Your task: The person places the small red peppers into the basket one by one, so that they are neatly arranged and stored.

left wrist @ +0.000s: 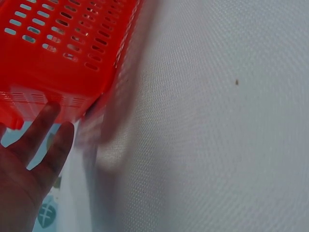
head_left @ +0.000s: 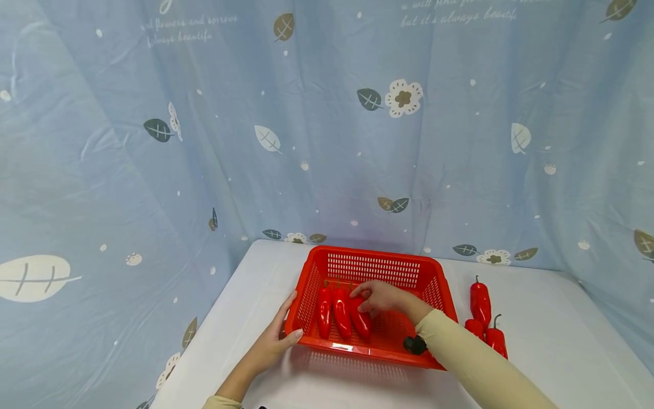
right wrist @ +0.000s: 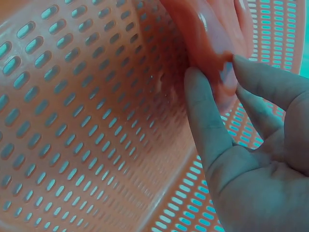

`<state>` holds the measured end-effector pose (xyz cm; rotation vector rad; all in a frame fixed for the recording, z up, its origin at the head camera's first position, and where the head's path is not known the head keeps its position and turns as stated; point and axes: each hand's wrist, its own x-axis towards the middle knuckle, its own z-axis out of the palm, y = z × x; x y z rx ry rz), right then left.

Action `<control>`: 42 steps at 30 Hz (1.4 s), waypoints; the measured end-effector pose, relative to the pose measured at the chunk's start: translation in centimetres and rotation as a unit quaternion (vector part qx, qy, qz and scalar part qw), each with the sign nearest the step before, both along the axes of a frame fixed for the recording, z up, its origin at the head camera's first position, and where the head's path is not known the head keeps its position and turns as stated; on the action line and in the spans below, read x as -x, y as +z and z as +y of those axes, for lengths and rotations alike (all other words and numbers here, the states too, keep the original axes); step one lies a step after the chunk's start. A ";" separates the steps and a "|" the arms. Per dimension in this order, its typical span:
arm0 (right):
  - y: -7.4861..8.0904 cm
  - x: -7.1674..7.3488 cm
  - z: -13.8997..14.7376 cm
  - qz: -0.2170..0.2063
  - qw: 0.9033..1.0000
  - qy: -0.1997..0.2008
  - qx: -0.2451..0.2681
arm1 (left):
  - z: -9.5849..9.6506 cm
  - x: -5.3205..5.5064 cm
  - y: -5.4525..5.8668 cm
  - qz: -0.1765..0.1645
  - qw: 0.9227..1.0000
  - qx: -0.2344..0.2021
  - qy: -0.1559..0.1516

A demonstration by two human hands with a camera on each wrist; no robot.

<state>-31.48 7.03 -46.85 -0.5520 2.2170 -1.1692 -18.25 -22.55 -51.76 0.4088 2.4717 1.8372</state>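
In the head view, three long red peppers lie side by side in a red plastic basket point(head_left: 403, 341): a left pepper point(head_left: 324, 312), a middle pepper point(head_left: 341, 312) and a right pepper point(head_left: 361, 324). My right hand point(head_left: 380, 298) reaches in over the basket and pinches the upper part of the right pepper. The right wrist view shows thumb and fingers on opposite sides of that pepper point(right wrist: 207, 43). At the basket's front left corner, my left hand point(head_left: 273, 341) rests against the outside with fairly straight fingers, its thumb near the front rim.
More red peppers lie on the white table point(head_left: 562, 329) to the right of the basket: a far pepper point(head_left: 480, 304) and a near pepper point(head_left: 497, 341), with another partly hidden by the right sleeve point(head_left: 470, 352). A blue patterned curtain point(head_left: 327, 170) hangs behind the table.
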 end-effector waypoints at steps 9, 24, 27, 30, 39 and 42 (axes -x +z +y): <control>0.1 -0.2 0.1 0.000 1.000 -0.002 -0.030 | 0.0 0.0 -0.3 -0.004 1.000 0.002 0.004; 0.3 -0.2 1.3 -0.029 0.999 0.012 0.013 | 0.2 -0.3 -0.4 -0.002 1.000 0.010 0.022; 0.6 -0.1 1.6 -0.002 1.000 0.006 0.007 | 0.3 -0.3 -0.4 0.000 1.000 0.011 0.025; 1.0 0.0 2.0 0.019 1.000 -0.006 0.005 | 0.3 -0.3 -0.3 0.002 1.000 0.012 0.027; 2.0 -0.1 3.4 0.047 0.998 -0.031 0.011 | 0.4 -0.2 -0.2 0.007 0.999 0.011 0.030; 2.2 -0.1 3.8 0.054 0.997 -0.049 0.019 | 0.3 -0.2 -0.2 0.007 1.000 0.009 0.029</control>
